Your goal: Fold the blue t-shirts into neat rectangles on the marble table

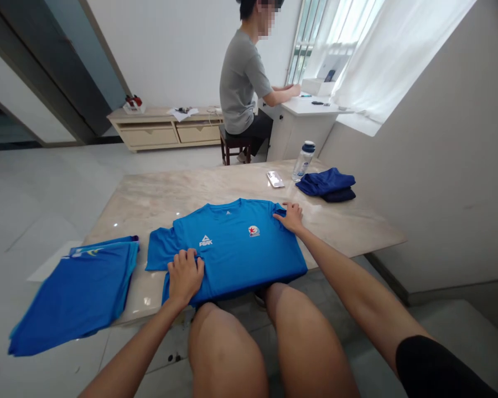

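Note:
A bright blue T-shirt point(232, 243) lies front side up on the table, collar pointing away from me. It bears a white PEAK logo and a small round red-and-white badge. Its left sleeve is spread out to the side, while the lower part hangs over the near edge above my knees. My left hand point(186, 276) is closed on the shirt's left side below the logo, the cloth creased at the fingertips. Up at the right shoulder, my right hand point(291, 218) pinches the sleeve, which is bunched inward under the fingers.
Folded blue clothes point(78, 293) overhang the marble-look table's point(149, 190) left front corner. Toward the far right are dark blue folded clothes point(327, 183), a clear bottle point(303, 162) and a small pale packet point(275, 179). Beyond, a person point(243, 83) sits on a stool at a white desk point(305, 108).

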A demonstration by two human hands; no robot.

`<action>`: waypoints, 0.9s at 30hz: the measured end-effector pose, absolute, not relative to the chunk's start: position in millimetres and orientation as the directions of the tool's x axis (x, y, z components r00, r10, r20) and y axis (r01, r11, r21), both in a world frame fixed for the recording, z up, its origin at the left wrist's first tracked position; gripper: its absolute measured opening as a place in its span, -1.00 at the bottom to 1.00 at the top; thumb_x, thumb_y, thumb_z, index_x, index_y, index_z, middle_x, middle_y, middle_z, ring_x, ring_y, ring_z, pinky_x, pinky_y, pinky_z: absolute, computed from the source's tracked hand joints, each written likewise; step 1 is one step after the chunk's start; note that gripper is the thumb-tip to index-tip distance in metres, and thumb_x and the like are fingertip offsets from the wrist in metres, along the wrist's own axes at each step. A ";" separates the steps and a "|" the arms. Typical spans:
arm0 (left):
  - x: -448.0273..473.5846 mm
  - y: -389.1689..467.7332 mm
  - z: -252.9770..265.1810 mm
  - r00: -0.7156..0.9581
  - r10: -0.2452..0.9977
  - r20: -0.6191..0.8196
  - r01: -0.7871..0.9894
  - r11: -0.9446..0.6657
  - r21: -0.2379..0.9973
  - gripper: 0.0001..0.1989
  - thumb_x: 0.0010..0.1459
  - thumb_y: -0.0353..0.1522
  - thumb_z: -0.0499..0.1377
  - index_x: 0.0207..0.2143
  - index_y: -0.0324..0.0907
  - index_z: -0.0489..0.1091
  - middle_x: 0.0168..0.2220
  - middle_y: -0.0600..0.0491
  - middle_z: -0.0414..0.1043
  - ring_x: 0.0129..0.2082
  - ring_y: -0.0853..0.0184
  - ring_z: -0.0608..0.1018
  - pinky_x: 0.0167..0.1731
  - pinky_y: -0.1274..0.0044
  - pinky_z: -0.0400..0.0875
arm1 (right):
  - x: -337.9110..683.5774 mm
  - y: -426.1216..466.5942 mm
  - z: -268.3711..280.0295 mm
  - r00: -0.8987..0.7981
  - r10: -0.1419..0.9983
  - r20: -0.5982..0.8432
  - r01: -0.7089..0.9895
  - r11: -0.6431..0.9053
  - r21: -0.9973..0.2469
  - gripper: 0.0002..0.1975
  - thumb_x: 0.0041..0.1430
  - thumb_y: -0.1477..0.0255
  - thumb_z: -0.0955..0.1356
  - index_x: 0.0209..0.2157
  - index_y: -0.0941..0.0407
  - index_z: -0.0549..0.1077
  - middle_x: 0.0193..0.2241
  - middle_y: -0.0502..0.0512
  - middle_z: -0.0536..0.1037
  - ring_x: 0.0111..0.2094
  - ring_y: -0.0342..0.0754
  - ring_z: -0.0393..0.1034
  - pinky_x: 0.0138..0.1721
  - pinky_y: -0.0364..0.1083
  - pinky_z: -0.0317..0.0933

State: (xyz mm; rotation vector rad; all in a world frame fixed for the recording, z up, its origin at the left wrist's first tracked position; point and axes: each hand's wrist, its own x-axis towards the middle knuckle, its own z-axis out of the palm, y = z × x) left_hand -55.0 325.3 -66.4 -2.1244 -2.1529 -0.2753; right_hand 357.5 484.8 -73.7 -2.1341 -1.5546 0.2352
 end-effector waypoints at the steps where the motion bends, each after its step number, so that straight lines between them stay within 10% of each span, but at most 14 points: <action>1: -55.7 326.0 -66.6 -0.010 0.980 0.201 0.998 -0.002 0.059 -0.62 0.48 -0.26 -0.03 0.07 -0.23 0.49 -0.03 -0.25 0.53 0.02 -0.08 0.52 -0.02 0.21 0.36 | 360.8 490.5 -78.7 0.366 0.919 0.149 0.833 -0.251 -0.493 -0.45 0.25 0.08 0.49 0.17 0.06 0.56 0.24 0.36 0.44 0.24 0.34 0.31 0.26 0.20 0.23; 8: -55.3 326.9 -61.1 -0.009 0.983 0.181 0.998 -0.003 0.068 -0.64 0.47 -0.26 -0.03 0.04 -0.22 0.49 -0.05 -0.25 0.52 0.00 -0.10 0.53 -0.05 0.20 0.37 | 396.9 509.1 -70.9 0.507 0.859 0.063 0.692 -0.363 -0.623 -0.53 0.50 0.11 0.27 -0.28 0.13 0.62 -0.28 0.24 0.67 -0.16 0.17 0.51 -0.09 -0.01 0.35; 14: -53.9 326.5 -57.2 0.001 0.986 0.170 0.998 -0.012 0.063 -0.64 0.47 -0.27 -0.04 0.03 -0.22 0.49 -0.06 -0.24 0.52 0.00 -0.09 0.53 -0.05 0.21 0.37 | 432.8 493.5 -49.9 0.538 0.840 0.068 0.718 -0.415 -0.559 -0.57 0.53 0.23 0.24 -0.12 0.20 0.67 -0.02 0.48 0.70 0.08 0.29 0.56 0.11 0.06 0.36; 22: -54.3 326.7 -58.5 0.007 0.985 0.171 0.998 -0.018 0.063 -0.64 0.48 -0.27 -0.04 0.03 -0.22 0.48 -0.05 -0.23 0.51 0.00 -0.07 0.51 -0.05 0.24 0.34 | 438.3 471.7 -35.5 0.426 0.882 -0.203 0.723 -0.467 -0.509 -0.59 0.38 0.10 0.49 -0.37 0.17 0.63 -0.49 0.17 0.63 -0.38 0.10 0.59 -0.33 -0.07 0.41; 27: -52.3 325.4 -55.9 0.010 0.985 0.170 0.996 -0.024 0.083 -0.66 0.48 -0.28 -0.02 0.04 -0.22 0.49 -0.03 -0.24 0.52 0.02 -0.08 0.51 -0.03 0.22 0.33 | 427.2 473.5 -16.9 0.392 0.904 -0.169 0.799 -0.426 -0.424 -0.70 0.41 0.28 0.47 -0.37 0.19 0.59 -0.40 0.31 0.66 -0.17 0.23 0.65 -0.20 -0.06 0.41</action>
